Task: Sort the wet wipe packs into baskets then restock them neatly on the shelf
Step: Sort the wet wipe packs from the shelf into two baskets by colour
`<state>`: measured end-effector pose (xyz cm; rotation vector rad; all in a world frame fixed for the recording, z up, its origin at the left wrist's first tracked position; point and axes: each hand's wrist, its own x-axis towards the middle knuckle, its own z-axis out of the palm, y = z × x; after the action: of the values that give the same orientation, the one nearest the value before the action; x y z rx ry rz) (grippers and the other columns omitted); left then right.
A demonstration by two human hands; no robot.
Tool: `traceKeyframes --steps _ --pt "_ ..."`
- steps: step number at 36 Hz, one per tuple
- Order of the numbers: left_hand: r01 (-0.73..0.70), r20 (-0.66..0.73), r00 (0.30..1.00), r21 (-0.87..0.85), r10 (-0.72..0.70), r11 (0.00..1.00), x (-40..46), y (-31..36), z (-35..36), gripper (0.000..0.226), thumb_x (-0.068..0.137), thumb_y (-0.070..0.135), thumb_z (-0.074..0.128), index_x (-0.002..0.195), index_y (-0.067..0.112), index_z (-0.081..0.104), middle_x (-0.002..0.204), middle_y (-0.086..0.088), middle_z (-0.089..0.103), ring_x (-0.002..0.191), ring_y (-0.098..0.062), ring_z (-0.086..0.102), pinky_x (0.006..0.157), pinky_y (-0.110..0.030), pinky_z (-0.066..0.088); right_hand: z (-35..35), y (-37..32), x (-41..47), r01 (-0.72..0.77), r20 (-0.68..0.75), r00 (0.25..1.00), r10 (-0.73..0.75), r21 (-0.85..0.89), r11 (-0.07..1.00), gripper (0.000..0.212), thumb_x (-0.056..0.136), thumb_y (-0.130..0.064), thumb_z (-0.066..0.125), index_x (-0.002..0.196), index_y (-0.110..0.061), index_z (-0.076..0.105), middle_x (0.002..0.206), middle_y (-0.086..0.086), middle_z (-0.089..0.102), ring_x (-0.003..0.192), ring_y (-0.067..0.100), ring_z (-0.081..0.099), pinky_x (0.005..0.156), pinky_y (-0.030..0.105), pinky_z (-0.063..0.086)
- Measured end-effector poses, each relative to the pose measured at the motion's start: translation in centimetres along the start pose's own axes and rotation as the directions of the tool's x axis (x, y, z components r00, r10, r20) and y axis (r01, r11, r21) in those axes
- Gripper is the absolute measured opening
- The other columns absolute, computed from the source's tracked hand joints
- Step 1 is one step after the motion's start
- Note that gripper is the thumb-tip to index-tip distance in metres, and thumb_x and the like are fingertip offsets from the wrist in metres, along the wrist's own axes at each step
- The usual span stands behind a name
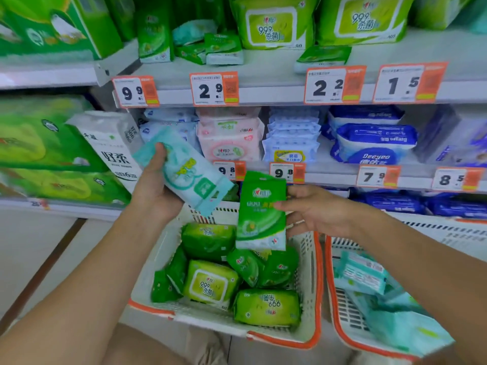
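My left hand (155, 185) grips a pale teal wet wipe pack (184, 169), held slanted in front of the shelf. My right hand (313, 209) pinches a slim dark green pack (261, 212) upright above the left basket (313, 293). That white basket with an orange rim holds several green packs (210, 283). Beside it on the right, a second basket (340, 312) holds teal packs (363, 277).
The shelves ahead carry green packs on the top shelf (274, 22) and pink, white and blue packs on the middle shelf (229, 138), with orange price tags (214, 88) along the edges. Green tissue bundles (39, 146) fill the left unit. Pale floor lies at lower left.
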<state>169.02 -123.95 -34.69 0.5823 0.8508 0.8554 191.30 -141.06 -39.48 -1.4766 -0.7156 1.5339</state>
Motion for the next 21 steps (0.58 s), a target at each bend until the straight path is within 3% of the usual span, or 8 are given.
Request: traceKeyframes --steps 2,4,6,9,13,15,18,21 --pt "0.003 -0.085 0.996 -0.045 -0.007 0.999 0.0 0.2 -1.0 0.054 0.092 0.055 0.057 0.133 0.020 0.063 0.120 -0.009 0.072 0.110 -0.030 0.069 0.100 -0.057 0.050 -0.6 0.5 0.5 -0.034 -0.131 0.991 0.027 -0.057 0.998 0.038 0.097 -0.035 0.062 0.132 -0.020 0.056 0.137 0.007 0.061 0.117 0.027 0.061 0.091 0.044 0.056" --pt "0.012 -0.127 0.992 -0.065 -0.020 0.998 -0.5 -0.2 -0.8 0.039 0.095 0.047 0.059 0.119 0.018 0.069 0.101 -0.009 0.078 0.094 -0.027 0.075 0.086 -0.054 0.057 -1.3 0.2 0.9 0.005 -0.312 0.950 -0.027 -0.071 0.997 0.058 0.090 -0.061 0.058 0.136 -0.026 0.050 0.145 0.001 0.051 0.126 0.024 0.053 0.096 0.042 0.052" --pt "0.037 -0.114 0.992 -0.077 -0.046 0.996 -1.1 -1.4 0.2 0.025 0.097 0.034 0.062 0.110 0.014 0.068 0.089 -0.010 0.078 0.080 -0.023 0.076 0.069 -0.049 0.062 -1.3 -0.4 0.7 0.024 -0.270 0.963 -0.021 0.006 1.000 0.075 0.076 -0.069 0.061 0.138 -0.028 0.049 0.144 0.002 0.051 0.125 0.028 0.056 0.097 0.047 0.053" --pt "0.119 0.038 0.992 0.018 -0.120 0.993 -1.8 -4.5 2.4 0.018 0.097 0.013 0.060 0.114 0.009 0.065 0.099 -0.012 0.077 0.087 -0.024 0.076 0.079 -0.049 0.060 -0.3 -0.9 -1.0 0.034 0.031 0.999 -0.039 0.154 0.988 0.066 0.076 -0.040 0.073 0.135 -0.015 0.055 0.130 0.014 0.063 0.104 0.037 0.070 0.082 0.049 0.060" --pt "0.170 0.235 0.951 0.154 -0.203 0.973 -3.2 -7.5 5.9 0.020 0.092 0.003 0.059 0.110 0.005 0.066 0.109 -0.014 0.075 0.096 -0.023 0.074 0.088 -0.044 0.057 -2.5 -1.8 -2.9 0.194 -0.095 0.979 -0.178 0.197 0.961 0.062 0.070 -0.015 0.077 0.129 -0.008 0.061 0.100 0.008 0.070 0.061 0.010 0.065 0.050 0.020 0.053" --pt "0.129 0.286 0.925 0.380 -0.249 0.916 -3.7 -8.2 6.8 0.036 0.081 0.000 0.068 0.117 0.005 0.067 0.112 -0.013 0.075 0.101 -0.023 0.073 0.087 -0.040 0.059 -4.9 -2.4 -4.2 0.230 -0.173 0.965 -0.199 0.186 0.955 0.045 0.072 -0.016 0.077 0.117 -0.013 0.068 0.097 0.003 0.071 0.069 0.011 0.062 0.061 0.022 0.056" --pt "-0.079 0.345 0.885 0.775 -0.314 0.627 -5.1 -10.9 7.6 0.035 0.078 0.003 0.078 0.110 0.014 0.072 0.101 -0.004 0.078 0.087 -0.015 0.074 0.072 -0.030 0.062 -8.0 -1.9 -6.3 0.231 -0.261 0.942 -0.209 0.058 0.971 0.013 0.090 -0.015 0.068 0.103 -0.018 0.071 0.098 0.000 0.075 0.088 0.015 0.069 0.082 0.035 0.058" --pt "-0.063 0.352 0.852 0.804 -0.387 0.591 -7.1 -14.5 9.1 0.027 0.082 0.011 0.078 0.108 0.013 0.072 0.091 -0.004 0.079 0.077 -0.015 0.075 0.063 -0.026 0.060 -9.3 -1.6 -8.2 0.188 -0.262 0.950 -0.167 0.055 0.981 0.019 0.096 -0.018 0.063 0.114 -0.014 0.067 0.108 0.007 0.074 0.096 0.023 0.071 0.080 0.048 0.060"
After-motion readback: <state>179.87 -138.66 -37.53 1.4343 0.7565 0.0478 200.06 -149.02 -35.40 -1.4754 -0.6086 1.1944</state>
